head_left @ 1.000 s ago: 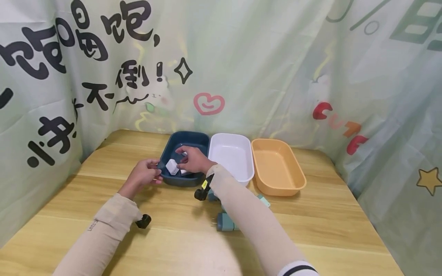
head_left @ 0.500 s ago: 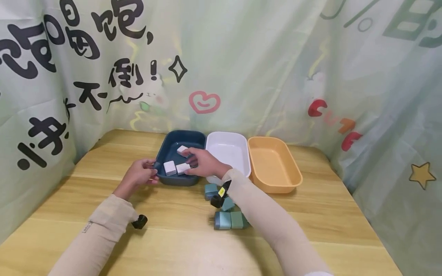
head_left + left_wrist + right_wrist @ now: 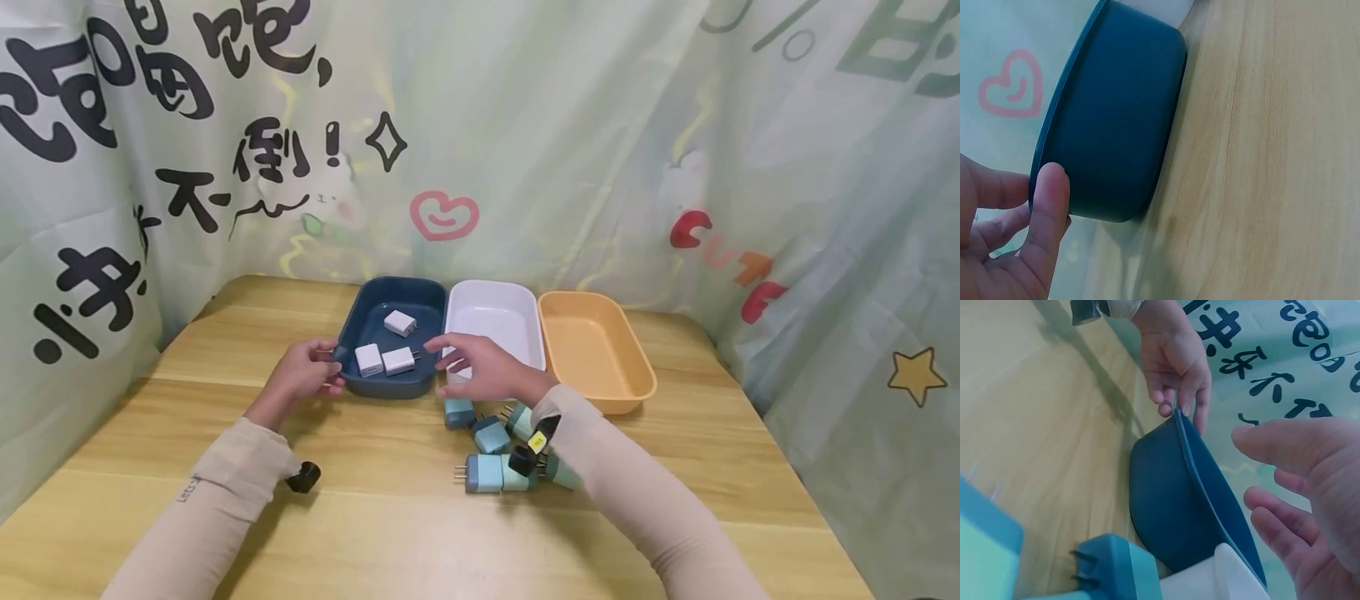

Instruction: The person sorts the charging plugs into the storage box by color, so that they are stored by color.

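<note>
My left hand (image 3: 302, 372) pinches the near-left corner of the dark blue bin (image 3: 352, 385), thumb (image 3: 1050, 194) against the outer wall and the fingers at the rim. Inside that bin lie three white charger plugs: one farther back (image 3: 400, 323), one at the left (image 3: 368, 360) and one beside it (image 3: 399, 361). My right hand (image 3: 487, 367) hovers over the near end of the white bin (image 3: 495, 293). In the right wrist view its fingers are spread and loosely bent, holding nothing.
An orange bin (image 3: 600, 400) stands right of the white one. Several blue and green charger plugs (image 3: 483, 473) lie on the wooden table (image 3: 390, 533) in front of the bins, partly under my right wrist. A printed curtain (image 3: 555, 167) hangs behind.
My right hand has let go of a white charger plug in the dark blue bin and moved right, over the white bin. My left hand stays at the bin's corner.
</note>
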`<action>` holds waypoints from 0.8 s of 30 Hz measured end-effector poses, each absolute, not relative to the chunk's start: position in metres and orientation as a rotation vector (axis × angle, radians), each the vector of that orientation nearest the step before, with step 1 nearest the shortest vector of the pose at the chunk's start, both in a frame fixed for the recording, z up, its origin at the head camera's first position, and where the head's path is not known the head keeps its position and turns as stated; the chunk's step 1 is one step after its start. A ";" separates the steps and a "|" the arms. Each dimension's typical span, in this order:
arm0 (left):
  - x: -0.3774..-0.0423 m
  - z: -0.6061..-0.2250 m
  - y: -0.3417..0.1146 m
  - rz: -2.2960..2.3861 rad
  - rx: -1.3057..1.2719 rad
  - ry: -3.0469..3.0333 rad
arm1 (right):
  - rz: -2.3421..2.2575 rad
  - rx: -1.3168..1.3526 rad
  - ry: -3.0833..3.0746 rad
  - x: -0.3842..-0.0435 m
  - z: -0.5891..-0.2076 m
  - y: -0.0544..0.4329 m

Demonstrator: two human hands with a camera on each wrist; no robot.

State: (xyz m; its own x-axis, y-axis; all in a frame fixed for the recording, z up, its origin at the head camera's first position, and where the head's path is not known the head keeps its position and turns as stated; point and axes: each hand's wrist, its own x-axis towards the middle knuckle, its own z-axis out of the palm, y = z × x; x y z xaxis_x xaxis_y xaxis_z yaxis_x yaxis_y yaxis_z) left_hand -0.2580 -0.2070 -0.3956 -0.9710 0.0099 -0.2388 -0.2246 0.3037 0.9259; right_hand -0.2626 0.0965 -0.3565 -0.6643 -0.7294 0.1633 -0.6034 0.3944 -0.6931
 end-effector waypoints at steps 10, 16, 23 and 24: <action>-0.257 -0.395 -0.206 1.746 -0.184 2.363 | -1.188 -1.207 2.434 -0.234 -0.363 0.145; -0.257 -0.396 -0.206 1.767 -0.164 2.355 | -1.176 -1.116 2.414 -0.213 -0.374 0.177; -0.256 -0.396 -0.207 1.768 -0.147 2.354 | -1.124 -1.124 2.456 -0.195 -0.387 0.201; -0.256 -0.395 -0.206 1.766 -0.151 2.353 | -1.109 -1.116 2.464 -0.193 -0.389 0.203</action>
